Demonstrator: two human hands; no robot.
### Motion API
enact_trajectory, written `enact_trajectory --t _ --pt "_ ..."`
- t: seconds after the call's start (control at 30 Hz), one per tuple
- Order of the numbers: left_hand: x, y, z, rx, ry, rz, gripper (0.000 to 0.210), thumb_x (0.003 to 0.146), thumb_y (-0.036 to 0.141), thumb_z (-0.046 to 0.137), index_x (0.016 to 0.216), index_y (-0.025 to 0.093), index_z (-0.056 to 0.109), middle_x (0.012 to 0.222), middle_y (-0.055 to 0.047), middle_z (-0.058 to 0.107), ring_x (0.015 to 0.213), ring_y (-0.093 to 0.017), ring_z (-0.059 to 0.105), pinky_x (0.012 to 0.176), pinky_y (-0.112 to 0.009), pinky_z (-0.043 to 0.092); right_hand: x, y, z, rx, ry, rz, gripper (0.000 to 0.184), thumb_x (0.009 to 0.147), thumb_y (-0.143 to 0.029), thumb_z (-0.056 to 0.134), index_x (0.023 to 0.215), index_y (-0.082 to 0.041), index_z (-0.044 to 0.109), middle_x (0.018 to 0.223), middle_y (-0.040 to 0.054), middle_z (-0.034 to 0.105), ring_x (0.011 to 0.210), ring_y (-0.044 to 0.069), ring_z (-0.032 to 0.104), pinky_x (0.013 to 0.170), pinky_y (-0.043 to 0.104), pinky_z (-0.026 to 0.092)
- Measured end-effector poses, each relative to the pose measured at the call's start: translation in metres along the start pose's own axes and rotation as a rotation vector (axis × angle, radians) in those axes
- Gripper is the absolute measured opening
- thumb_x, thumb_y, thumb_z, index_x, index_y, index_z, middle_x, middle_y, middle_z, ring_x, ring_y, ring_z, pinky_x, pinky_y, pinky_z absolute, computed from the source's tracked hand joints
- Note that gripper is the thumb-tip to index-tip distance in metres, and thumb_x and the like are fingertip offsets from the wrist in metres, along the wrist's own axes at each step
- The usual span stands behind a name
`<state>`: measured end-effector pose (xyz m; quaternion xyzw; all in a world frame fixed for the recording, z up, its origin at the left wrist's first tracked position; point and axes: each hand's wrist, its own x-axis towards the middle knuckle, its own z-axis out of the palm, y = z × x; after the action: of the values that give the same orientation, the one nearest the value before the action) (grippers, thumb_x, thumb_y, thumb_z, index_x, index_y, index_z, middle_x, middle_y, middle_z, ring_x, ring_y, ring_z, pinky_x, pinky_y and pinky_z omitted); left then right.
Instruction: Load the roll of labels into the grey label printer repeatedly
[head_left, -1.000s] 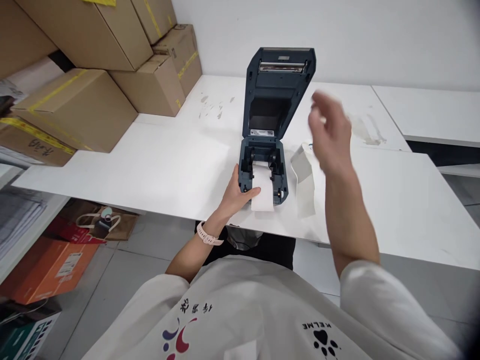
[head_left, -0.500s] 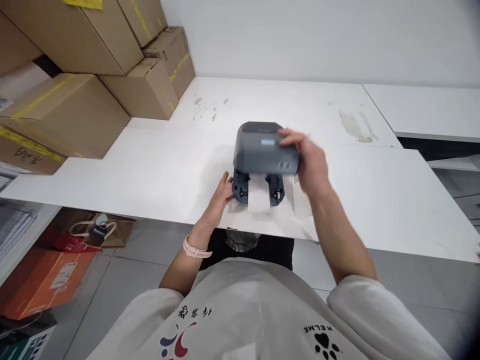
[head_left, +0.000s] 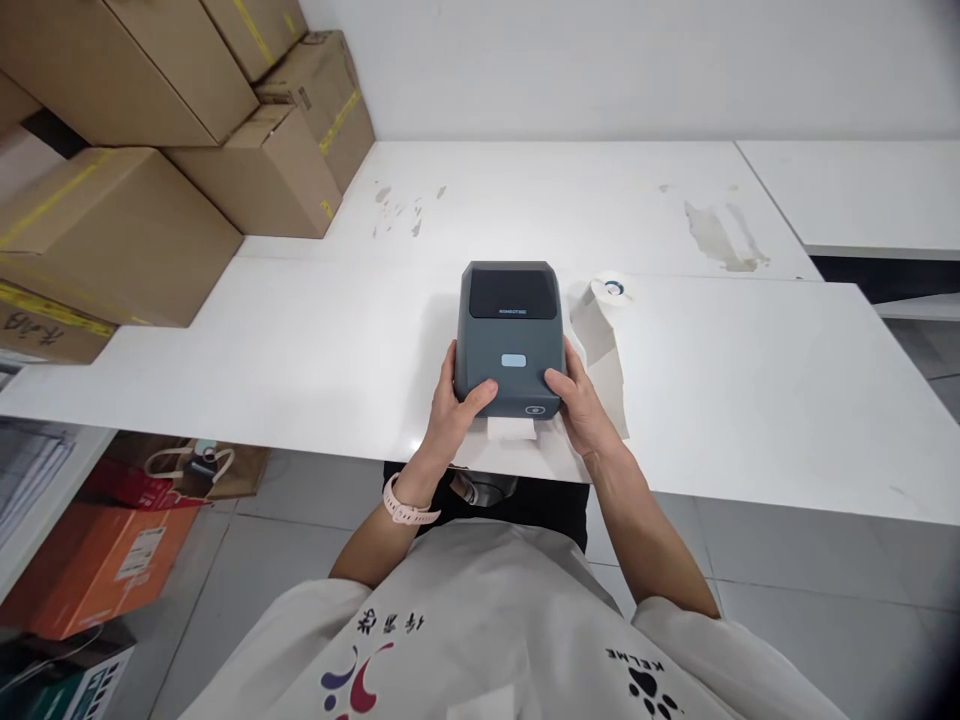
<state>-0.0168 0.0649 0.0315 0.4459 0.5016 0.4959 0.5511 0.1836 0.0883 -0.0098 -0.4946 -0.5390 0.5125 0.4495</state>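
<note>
L hand [head_left: 448, 418] & R hand [head_left: 589, 415] clamped on printer [head_left: 510, 340] sides, thumbs [head_left: 480, 396] on top; paper strip [head_left: 511, 429] pokes out nr side btwn 'em.

The white bench [head_left: 750, 400] is bearing a grey printer [head_left: 510, 340] near its front edge. A paper roll [head_left: 600, 289] and a creased strip [head_left: 602, 350] are lying just beside it, to the right. Cardboard boxes [head_left: 255, 180] are standing at left; greyish patches [head_left: 712, 235] are marking the rear.
</note>
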Motion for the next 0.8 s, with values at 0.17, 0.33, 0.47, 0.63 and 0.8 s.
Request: enact_trajectory --t 0.17,0.33,0.47,0.63,0.8 --pt "-0.001 -0.006 0.000 0.005 -0.005 0.065 0.084 0.088 0.053 0.073 0.160 0.030 0.036 0.168 -0.009 0.043 0.154 -0.032 0.043 0.124 -0.044 0.042 0.003 -0.001 0.002 0.088 0.021 0.045 0.100 0.090 -0.068 0.061 0.169 -0.030 0.013 0.171 0.0120 0.037 0.152 0.032 0.047 0.117 0.055 0.050" --pt "-0.042 -0.032 -0.004 0.093 0.276 0.012 0.067 0.084 0.057 0.076 0.141 0.029 0.054 0.151 -0.010 0.056 0.132 -0.026 0.059 0.104 -0.038 0.053 0.004 -0.004 0.001 0.072 0.021 0.042 0.091 0.091 -0.064 0.060 0.166 -0.031 0.023 0.171 0.0102 0.038 0.152 0.030 0.047 0.117 0.054 0.050" --pt "-0.061 -0.038 0.006 -0.050 0.163 -0.129 0.040 0.085 0.060 0.071 0.077 0.021 0.065 0.077 -0.002 0.066 0.064 -0.012 0.057 0.058 -0.027 0.045 0.004 -0.001 0.002 0.037 -0.001 0.010 0.083 0.097 -0.061 0.050 0.167 -0.031 0.019 0.172 0.0077 0.035 0.155 0.028 0.043 0.120 0.054 0.047" --pt "-0.047 -0.022 0.022 -0.174 0.031 -0.335 0.045 0.069 0.056 0.083 0.059 0.019 0.060 0.060 0.000 0.063 0.048 -0.007 0.045 0.047 -0.025 0.029 0.005 0.002 0.003 -0.082 -0.015 -0.040 0.076 0.102 -0.057 0.042 0.167 -0.027 0.017 0.171 0.0115 0.038 0.152 0.027 0.047 0.116 0.051 0.051" --pt "-0.047 -0.027 0.014 0.010 0.000 -0.199 0.045 0.076 0.058 0.080 0.057 0.020 0.064 0.057 0.001 0.063 0.048 -0.008 0.047 0.050 -0.025 0.036 -0.006 -0.024 -0.001 -0.443 0.188 -0.284 0.062 0.102 -0.058 0.048 0.158 -0.034 0.039 0.172 0.0077 0.034 0.159 0.033 0.033 0.121 0.060 0.041"
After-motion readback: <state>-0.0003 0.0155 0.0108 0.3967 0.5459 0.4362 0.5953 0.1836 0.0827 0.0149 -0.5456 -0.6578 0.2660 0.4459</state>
